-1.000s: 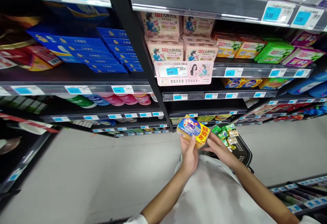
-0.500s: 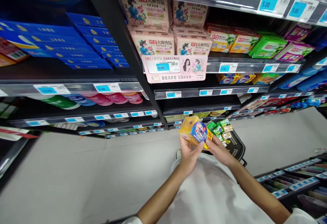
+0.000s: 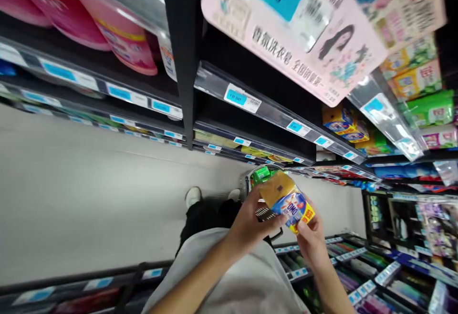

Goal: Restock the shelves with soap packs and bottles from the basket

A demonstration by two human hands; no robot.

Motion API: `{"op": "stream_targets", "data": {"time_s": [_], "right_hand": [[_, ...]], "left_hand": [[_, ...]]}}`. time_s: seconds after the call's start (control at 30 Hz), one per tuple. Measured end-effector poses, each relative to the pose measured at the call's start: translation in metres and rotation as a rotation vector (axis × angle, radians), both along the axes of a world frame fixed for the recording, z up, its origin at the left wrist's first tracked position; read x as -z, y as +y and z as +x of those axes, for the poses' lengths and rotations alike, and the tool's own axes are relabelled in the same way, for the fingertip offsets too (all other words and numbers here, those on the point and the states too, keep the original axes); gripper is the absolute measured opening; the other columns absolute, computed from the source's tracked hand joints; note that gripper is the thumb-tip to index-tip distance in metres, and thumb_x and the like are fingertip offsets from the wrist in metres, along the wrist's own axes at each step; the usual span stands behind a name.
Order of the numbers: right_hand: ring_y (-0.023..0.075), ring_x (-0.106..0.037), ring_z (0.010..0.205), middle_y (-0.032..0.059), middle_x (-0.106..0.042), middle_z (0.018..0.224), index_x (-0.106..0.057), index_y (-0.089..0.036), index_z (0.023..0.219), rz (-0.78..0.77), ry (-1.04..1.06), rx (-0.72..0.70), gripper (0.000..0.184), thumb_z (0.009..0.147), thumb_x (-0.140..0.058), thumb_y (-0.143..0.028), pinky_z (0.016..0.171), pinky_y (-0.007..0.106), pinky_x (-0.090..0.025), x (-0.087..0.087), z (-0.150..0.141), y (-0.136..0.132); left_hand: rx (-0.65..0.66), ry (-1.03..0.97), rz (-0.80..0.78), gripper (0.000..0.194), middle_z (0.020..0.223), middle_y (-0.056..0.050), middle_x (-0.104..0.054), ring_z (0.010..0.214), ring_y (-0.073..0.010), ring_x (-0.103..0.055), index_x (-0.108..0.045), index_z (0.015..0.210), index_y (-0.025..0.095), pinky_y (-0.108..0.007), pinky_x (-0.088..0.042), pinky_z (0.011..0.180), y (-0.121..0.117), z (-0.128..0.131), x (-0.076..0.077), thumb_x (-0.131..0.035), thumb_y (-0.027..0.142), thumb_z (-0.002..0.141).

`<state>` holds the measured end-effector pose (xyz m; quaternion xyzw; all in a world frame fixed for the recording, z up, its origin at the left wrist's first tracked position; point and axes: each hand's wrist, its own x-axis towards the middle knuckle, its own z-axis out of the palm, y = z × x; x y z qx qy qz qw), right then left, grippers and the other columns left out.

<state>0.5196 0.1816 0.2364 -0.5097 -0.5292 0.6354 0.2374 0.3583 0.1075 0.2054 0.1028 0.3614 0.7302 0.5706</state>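
The rectangular wrapped OMO soap pack (image 3: 288,204) sits between your left hand (image 3: 252,221) and right hand (image 3: 313,242). Just behind it hangs a black wire basket (image 3: 265,214) holding green packets (image 3: 260,175), with black metal shelving (image 3: 184,66) beyond.

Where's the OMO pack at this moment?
In the head view, the yellow-and-blue rectangular OMO pack sits right of centre, held between the left hand and right hand, just beside the bright green packets in the black mesh shopping basket.
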Motion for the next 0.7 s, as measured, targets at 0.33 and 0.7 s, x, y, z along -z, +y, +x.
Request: {"op": "stream_targets", "data": {"time_s": [0.33, 0.7], "right_hand": [[0.0376, -0.063, 0.124, 0.0098, -0.066, 0.138, -0.062, -0.03, 0.136, -0.001, -0.175, -0.14, 0.081, 0.064, -0.091, -0.051, 0.106, 0.055, -0.052, 0.041, 0.027, 0.049], [0.038, -0.065, 0.123, 0.0088, -0.066, 0.138, -0.061, -0.033, 0.136, -0.008, -0.175, -0.179, 0.087, 0.058, -0.094, -0.053, 0.104, 0.054, -0.053, 0.064, 0.044, 0.077]], "left_hand": [[-0.033, -0.142, -0.158, 0.059, 0.113, -0.01, -0.074, 0.106, -0.0307, -0.069, -0.068, 0.117, 0.021, -0.034, -0.056, 0.088, 0.022, 0.045, 0.084, -0.088, 0.042, 0.065], [-0.057, -0.098, -0.253, 0.074, 0.115, -0.011, -0.075, 0.109, -0.0337, -0.069, -0.07, 0.118, 0.022, -0.037, -0.055, 0.092, 0.043, 0.064, 0.11, -0.09, 0.055, 0.055]]}}
